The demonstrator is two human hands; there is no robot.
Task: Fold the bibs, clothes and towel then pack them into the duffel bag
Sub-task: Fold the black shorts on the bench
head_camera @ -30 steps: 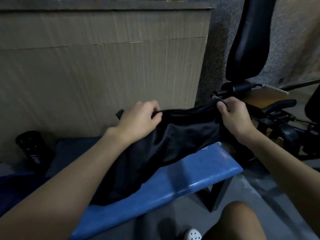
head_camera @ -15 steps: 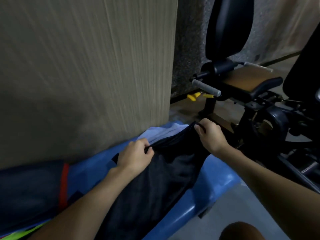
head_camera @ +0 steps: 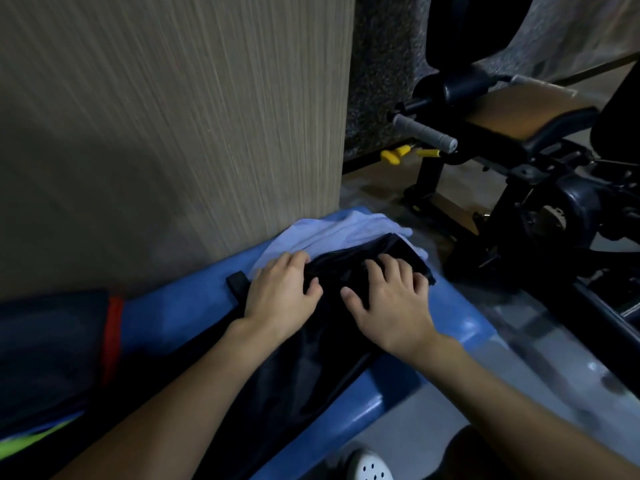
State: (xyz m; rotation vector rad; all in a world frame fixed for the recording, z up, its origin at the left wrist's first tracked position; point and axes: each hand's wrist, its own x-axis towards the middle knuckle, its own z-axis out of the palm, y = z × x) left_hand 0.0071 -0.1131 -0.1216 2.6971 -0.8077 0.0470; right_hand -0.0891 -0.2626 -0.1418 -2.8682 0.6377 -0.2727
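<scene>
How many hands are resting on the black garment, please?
2: the left hand presses the black garment beside the pale towel; the right hand lies flat nearer its far end.

There are two hands: one left hand (head_camera: 280,292) and one right hand (head_camera: 391,299). There are two pieces of cloth on the bench: one black cloth (head_camera: 311,368) and one pale cloth (head_camera: 332,230) under its far end. There is one blue bench (head_camera: 180,313). One dark bag (head_camera: 52,341) lies at the left, with one red stripe (head_camera: 112,334) on it. By the far machine there is one grey handle (head_camera: 424,133) and one brown pad (head_camera: 526,112). There are two yellow bits there, one fat yellow bit (head_camera: 393,155) and one thin yellow bit (head_camera: 428,153). At the bottom there is one white shoe (head_camera: 369,465) with little holes.
</scene>
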